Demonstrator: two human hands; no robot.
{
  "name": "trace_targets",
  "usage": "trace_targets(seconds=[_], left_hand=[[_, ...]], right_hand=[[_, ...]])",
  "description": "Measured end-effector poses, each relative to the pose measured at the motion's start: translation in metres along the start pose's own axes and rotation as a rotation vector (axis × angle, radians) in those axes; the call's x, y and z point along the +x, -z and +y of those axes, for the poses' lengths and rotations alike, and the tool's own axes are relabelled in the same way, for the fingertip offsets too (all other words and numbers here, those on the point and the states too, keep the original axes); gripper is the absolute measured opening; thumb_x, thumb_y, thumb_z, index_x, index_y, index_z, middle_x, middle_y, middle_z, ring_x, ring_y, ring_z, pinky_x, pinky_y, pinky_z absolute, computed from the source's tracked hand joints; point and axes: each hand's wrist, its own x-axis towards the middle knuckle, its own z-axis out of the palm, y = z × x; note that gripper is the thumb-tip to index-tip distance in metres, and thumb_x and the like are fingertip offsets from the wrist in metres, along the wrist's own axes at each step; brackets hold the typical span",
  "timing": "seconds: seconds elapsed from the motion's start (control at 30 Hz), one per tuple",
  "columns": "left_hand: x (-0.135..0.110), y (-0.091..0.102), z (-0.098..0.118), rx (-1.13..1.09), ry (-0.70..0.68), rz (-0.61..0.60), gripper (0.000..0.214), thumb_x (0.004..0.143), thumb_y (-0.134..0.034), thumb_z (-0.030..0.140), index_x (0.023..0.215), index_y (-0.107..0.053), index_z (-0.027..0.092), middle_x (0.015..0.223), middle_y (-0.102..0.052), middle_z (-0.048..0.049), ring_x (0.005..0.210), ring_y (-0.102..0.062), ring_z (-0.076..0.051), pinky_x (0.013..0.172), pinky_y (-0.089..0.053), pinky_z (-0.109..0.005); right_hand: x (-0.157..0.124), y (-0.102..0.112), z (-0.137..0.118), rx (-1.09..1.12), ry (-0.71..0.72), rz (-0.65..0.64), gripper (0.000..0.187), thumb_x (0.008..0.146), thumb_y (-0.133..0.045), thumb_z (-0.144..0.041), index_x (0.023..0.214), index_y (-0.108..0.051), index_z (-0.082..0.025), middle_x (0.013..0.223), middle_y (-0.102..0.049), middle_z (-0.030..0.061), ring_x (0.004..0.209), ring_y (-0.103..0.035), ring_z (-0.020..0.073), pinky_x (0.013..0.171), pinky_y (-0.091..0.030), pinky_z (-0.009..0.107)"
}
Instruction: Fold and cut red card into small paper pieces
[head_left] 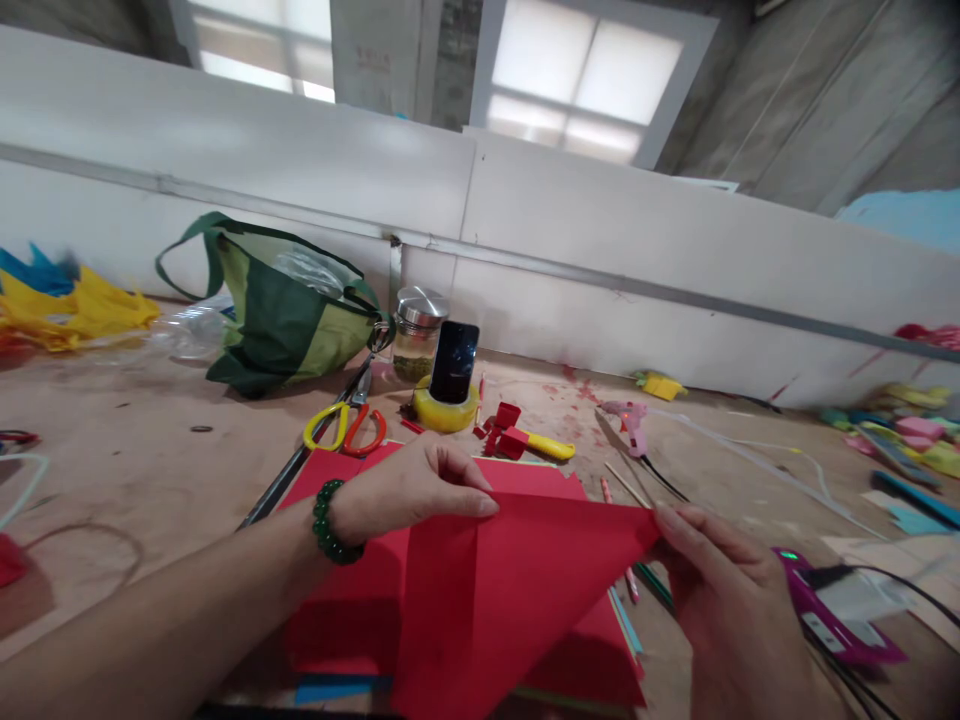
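Observation:
A sheet of red paper (540, 570) hangs between my two hands, its upper edge folded over and its lower part slanting towards me. My left hand (427, 490), with a dark green bead bracelet (330, 522) at the wrist, pinches the top edge near the middle. At the right corner, my right hand (727, 570) grips the paper between thumb and fingers. Beneath it lies a stack of red sheets (345, 600), with blue and pale edges showing. Behind the stack rest scissors (346, 430) with yellow and orange handles.
A phone (454, 362) leans in a yellow tape roll (445, 408) beside a glass jar (415, 345). Left of them stands a green bag (292, 310). At right are a pink glue gun (628, 422) with its cord and a purple power strip (832, 615). A yellow-handled cutter (551, 446) lies near red scraps.

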Motion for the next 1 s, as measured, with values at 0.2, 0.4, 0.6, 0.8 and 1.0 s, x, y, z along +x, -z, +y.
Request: trace_targets(seconds=[0.2, 0.4, 0.6, 0.8, 1.0], left_hand=[[0.001, 0.002, -0.003, 0.025, -0.01, -0.015, 0.013, 0.067, -0.073, 0.029, 0.067, -0.072, 0.016, 0.06, -0.063, 0.0013, 0.057, -0.05, -0.009, 0.053, -0.036, -0.021], [0.003, 0.002, -0.007, 0.044, -0.013, -0.011, 0.015, 0.067, -0.073, 0.03, 0.068, -0.072, 0.016, 0.062, -0.065, 0.0008, 0.06, -0.053, -0.01, 0.056, -0.039, -0.021], [0.005, 0.001, -0.013, -0.027, 0.046, -0.018, 0.017, 0.065, -0.075, 0.032, 0.067, -0.071, 0.016, 0.064, -0.065, 0.0006, 0.061, -0.053, -0.01, 0.057, -0.039, -0.021], [0.007, -0.001, -0.019, -0.045, 0.108, -0.002, 0.023, 0.061, -0.077, 0.036, 0.068, -0.071, 0.015, 0.067, -0.066, -0.0009, 0.061, -0.055, -0.012, 0.056, -0.041, -0.022], [0.009, -0.002, -0.021, -0.044, 0.116, -0.029, 0.021, 0.063, -0.077, 0.034, 0.068, -0.071, 0.015, 0.064, -0.065, 0.0005, 0.059, -0.053, -0.01, 0.055, -0.039, -0.02]], right_hand=[[-0.002, 0.004, 0.003, -0.07, 0.025, 0.004, 0.017, 0.056, -0.084, -0.032, 0.059, -0.073, -0.02, 0.052, -0.064, 0.0014, 0.045, -0.056, 0.0109, 0.041, -0.048, 0.018], [-0.002, 0.006, 0.008, -0.127, 0.05, 0.033, 0.019, 0.058, -0.083, -0.033, 0.057, -0.07, -0.019, 0.051, -0.062, 0.0001, 0.044, -0.054, 0.0099, 0.039, -0.046, 0.017], [-0.003, 0.002, 0.009, -0.144, 0.026, 0.031, 0.021, 0.059, -0.082, -0.034, 0.059, -0.067, -0.018, 0.051, -0.062, -0.0006, 0.044, -0.055, 0.0099, 0.04, -0.047, 0.017], [-0.009, -0.007, 0.009, -0.047, -0.128, -0.103, 0.037, 0.058, -0.084, -0.03, 0.083, -0.058, -0.022, 0.055, -0.066, -0.0014, 0.046, -0.06, 0.0135, 0.038, -0.044, 0.017], [-0.012, -0.006, 0.01, -0.061, -0.123, -0.083, 0.045, 0.059, -0.084, -0.029, 0.097, -0.06, -0.022, 0.052, -0.065, -0.0031, 0.047, -0.063, 0.0141, 0.041, -0.047, 0.018]])
